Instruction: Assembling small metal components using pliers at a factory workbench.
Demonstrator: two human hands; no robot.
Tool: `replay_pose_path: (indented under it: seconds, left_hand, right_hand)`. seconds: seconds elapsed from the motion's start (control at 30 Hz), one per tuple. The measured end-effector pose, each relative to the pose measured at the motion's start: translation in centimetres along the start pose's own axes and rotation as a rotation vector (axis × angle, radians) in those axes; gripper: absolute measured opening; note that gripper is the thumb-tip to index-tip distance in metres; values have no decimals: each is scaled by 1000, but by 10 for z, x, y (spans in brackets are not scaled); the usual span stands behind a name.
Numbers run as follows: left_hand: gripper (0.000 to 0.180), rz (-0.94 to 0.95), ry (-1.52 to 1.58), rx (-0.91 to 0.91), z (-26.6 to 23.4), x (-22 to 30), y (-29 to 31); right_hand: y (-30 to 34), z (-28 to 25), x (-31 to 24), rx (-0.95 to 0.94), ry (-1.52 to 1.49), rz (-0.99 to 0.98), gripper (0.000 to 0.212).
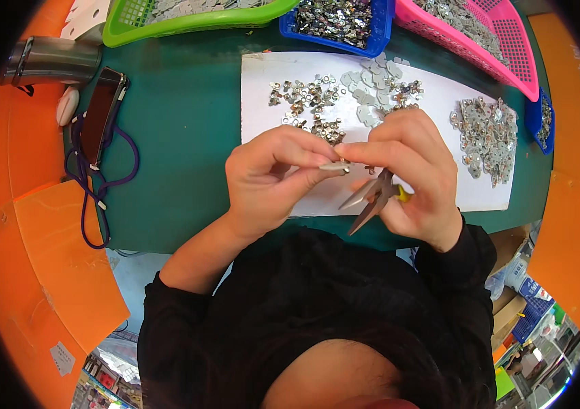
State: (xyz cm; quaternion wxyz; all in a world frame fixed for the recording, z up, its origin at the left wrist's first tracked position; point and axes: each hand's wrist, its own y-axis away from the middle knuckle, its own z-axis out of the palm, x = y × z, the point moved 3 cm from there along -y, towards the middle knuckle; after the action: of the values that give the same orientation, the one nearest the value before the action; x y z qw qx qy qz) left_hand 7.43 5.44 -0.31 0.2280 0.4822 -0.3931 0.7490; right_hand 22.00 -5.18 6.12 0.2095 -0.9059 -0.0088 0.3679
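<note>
Between thumb and fingers, my left hand [262, 174] pinches a small flat grey metal plate [334, 166]. My right hand [416, 174] is closed around pliers [375, 198] whose jaws stand apart, pointing down and left. The tip of my right index finger touches near the plate's end, where a small shiny part shows. Just beyond my hands, small shiny metal clips [317, 95] lie in loose heaps on a white board [433, 95]. Flat grey plates [371, 85] are piled beside them. At the board's right is a heap of plates with shiny parts on them [487, 140].
Along the far edge stand a green basket [194, 31], a blue bin [371, 48] and a pink basket [467, 58], all holding metal pieces. A small blue tray [542, 126] sits far right. At left lie a phone [102, 112] with a purple cord and a dark metal cup [51, 61].
</note>
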Motion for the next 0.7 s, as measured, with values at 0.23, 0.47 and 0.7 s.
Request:
replay_pose_path:
  seconds: [0.23,0.47,0.7]
  left_hand:
    - [25,58,-584,-197,6,31,-13]
    - [43,378,-1028,-284,9,45,-12]
    - [43,435,-839,-219,11,39,-5]
  right_hand:
    - [7,1,-5,169,215,-183,30]
    - [13,5,-9,223,460,-285,25]
    - [14,-9,-9,200,305,-201,36]
